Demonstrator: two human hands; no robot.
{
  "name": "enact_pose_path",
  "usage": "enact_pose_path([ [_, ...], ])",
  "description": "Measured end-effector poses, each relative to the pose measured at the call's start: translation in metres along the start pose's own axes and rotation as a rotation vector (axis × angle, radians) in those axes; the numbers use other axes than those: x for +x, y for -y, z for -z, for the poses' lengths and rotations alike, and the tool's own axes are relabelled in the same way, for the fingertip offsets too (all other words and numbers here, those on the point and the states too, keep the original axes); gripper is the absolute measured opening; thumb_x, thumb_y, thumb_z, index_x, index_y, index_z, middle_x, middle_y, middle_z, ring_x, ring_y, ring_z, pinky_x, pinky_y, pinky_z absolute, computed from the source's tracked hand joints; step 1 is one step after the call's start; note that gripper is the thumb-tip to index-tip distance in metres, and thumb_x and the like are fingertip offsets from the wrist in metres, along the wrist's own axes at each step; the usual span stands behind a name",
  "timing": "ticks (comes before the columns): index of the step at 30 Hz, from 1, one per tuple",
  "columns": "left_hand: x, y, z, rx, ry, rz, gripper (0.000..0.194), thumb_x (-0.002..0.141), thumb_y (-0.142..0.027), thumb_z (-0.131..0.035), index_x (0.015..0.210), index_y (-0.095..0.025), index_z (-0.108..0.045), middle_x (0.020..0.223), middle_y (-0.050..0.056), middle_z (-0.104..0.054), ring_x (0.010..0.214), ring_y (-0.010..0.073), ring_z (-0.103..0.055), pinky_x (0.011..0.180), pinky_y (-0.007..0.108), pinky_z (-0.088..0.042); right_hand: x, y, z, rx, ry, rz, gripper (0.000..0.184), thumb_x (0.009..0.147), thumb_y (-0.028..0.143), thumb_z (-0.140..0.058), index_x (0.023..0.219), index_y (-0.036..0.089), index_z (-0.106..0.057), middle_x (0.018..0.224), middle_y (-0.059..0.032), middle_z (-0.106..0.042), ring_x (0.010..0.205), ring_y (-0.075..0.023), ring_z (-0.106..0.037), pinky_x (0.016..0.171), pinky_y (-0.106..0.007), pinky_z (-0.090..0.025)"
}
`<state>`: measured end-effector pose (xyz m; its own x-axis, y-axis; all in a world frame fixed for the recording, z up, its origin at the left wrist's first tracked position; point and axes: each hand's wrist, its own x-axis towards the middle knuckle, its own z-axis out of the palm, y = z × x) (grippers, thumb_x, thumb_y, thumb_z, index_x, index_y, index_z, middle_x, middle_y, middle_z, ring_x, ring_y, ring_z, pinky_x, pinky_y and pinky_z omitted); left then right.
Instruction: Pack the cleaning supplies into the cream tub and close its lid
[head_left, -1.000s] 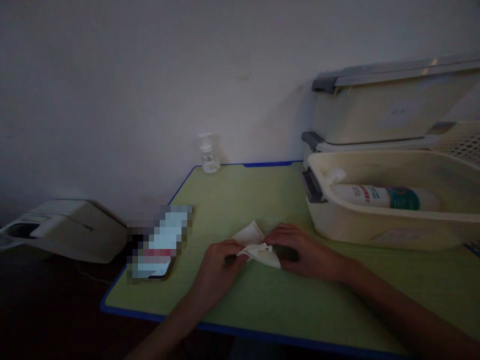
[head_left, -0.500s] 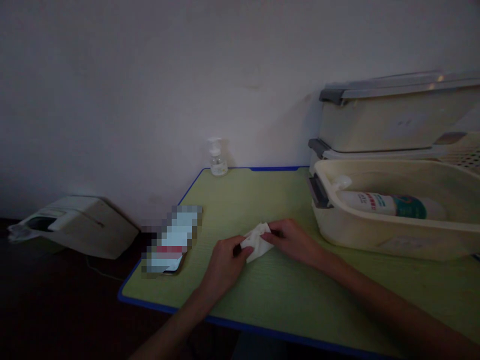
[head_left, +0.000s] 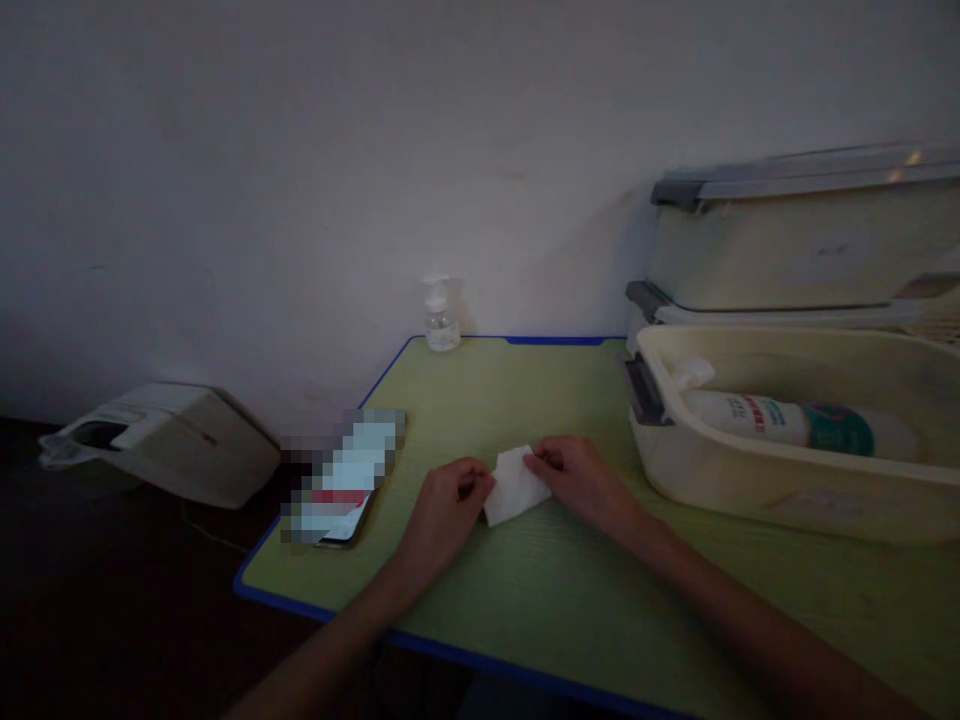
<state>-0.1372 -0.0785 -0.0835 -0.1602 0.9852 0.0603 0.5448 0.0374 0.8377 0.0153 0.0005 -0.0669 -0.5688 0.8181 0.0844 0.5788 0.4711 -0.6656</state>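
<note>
Between my two hands is a folded white tissue [head_left: 514, 488], held just above or on the green tabletop [head_left: 480, 590]; I cannot tell which. My left hand [head_left: 448, 505] pinches its left edge between thumb and fingers. At the upper right corner, my right hand [head_left: 571, 474] grips it in the same way. The tissue's face looks fairly flat, with its lower edge slanting up to the right. Left of my left hand lies a phone [head_left: 346, 525] with a lit screen, largely blurred by pixel blocks.
A cream plastic bin [head_left: 720, 495] at the right holds a white and green bottle [head_left: 795, 425] on its side. Behind it are stacked lidded boxes [head_left: 780, 250]. A clear pump bottle [head_left: 442, 325] stands at the table's back corner. A white bin [head_left: 187, 440] sits beyond the left edge.
The tissue was bunched and creased with my thumbs over it; now it is spread flatter. My left fingers have moved to its left edge. The view has shifted slightly.
</note>
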Motion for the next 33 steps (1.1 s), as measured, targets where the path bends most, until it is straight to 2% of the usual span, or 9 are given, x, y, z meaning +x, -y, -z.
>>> enact_pose_path([
  [8,0.003,-0.005,-0.001,0.146,-0.044,-0.056,0.013,0.078,-0.019,-0.045,0.071,-0.015,-0.056,0.061,0.000,-0.057,0.055,0.0137,-0.051,0.053,0.023,-0.033,-0.001,0.002,-0.006,-0.107,-0.077,-0.025,0.021,0.077,0.016,-0.052,0.057,0.015,-0.056,0.054,-0.0012,-0.055,0.051,-0.0112,-0.048,0.049,-0.023,-0.029],
  [13,-0.002,-0.004,-0.004,0.221,-0.087,-0.067,0.009,0.082,-0.018,-0.044,0.084,-0.016,-0.052,0.057,-0.003,-0.052,0.052,0.0138,-0.048,0.050,0.023,-0.032,-0.002,0.002,-0.010,-0.188,-0.109,-0.033,0.020,0.080,0.019,-0.052,0.063,0.014,-0.061,0.061,-0.0037,-0.061,0.056,-0.0127,-0.052,0.053,-0.024,-0.031],
  [15,-0.003,-0.003,-0.006,0.258,-0.103,-0.090,0.008,0.082,-0.015,-0.044,0.086,-0.016,-0.051,0.065,-0.001,-0.053,0.056,0.0140,-0.049,0.053,0.024,-0.035,-0.003,0.003,-0.011,-0.218,-0.120,-0.041,0.019,0.080,0.020,-0.052,0.065,0.015,-0.062,0.062,-0.0037,-0.063,0.056,-0.0131,-0.054,0.053,-0.024,-0.031],
  [18,-0.004,-0.006,-0.008,0.316,-0.110,-0.136,0.012,0.081,-0.009,-0.041,0.083,-0.016,-0.051,0.084,0.003,-0.052,0.071,0.0151,-0.053,0.065,0.027,-0.041,-0.006,0.005,-0.012,-0.266,-0.144,-0.054,0.017,0.080,0.024,-0.053,0.069,0.017,-0.064,0.064,-0.0032,-0.065,0.058,-0.0143,-0.056,0.051,-0.024,-0.030],
  [20,-0.004,-0.009,-0.009,0.384,-0.091,-0.152,0.015,0.081,-0.007,-0.040,0.082,-0.017,-0.052,0.087,0.004,-0.049,0.075,0.0158,-0.053,0.069,0.028,-0.042,-0.009,0.006,-0.012,-0.301,-0.158,-0.056,0.017,0.081,0.026,-0.053,0.072,0.018,-0.065,0.066,-0.0030,-0.065,0.060,-0.0154,-0.057,0.050,-0.024,-0.028],
  [27,-0.007,-0.018,-0.009,0.711,-0.024,-0.120,0.016,0.086,-0.010,-0.038,0.090,-0.017,-0.052,0.093,0.004,-0.050,0.075,0.0170,-0.056,0.062,0.027,-0.043,-0.013,0.011,-0.014,-0.381,-0.177,-0.048,0.016,0.081,0.028,-0.052,0.072,0.020,-0.062,0.066,-0.0022,-0.065,0.061,-0.0158,-0.059,0.048,-0.025,-0.026],
  [33,-0.009,-0.019,-0.012,0.844,-0.019,-0.118,0.019,0.089,-0.012,-0.035,0.094,-0.020,-0.051,0.097,0.003,-0.051,0.072,0.0165,-0.058,0.055,0.025,-0.042,-0.012,0.009,-0.016,-0.390,-0.181,-0.038,0.014,0.082,0.025,-0.050,0.095,0.022,-0.056,0.068,-0.0007,-0.066,0.061,-0.0174,-0.061,0.046,-0.024,-0.024],
])
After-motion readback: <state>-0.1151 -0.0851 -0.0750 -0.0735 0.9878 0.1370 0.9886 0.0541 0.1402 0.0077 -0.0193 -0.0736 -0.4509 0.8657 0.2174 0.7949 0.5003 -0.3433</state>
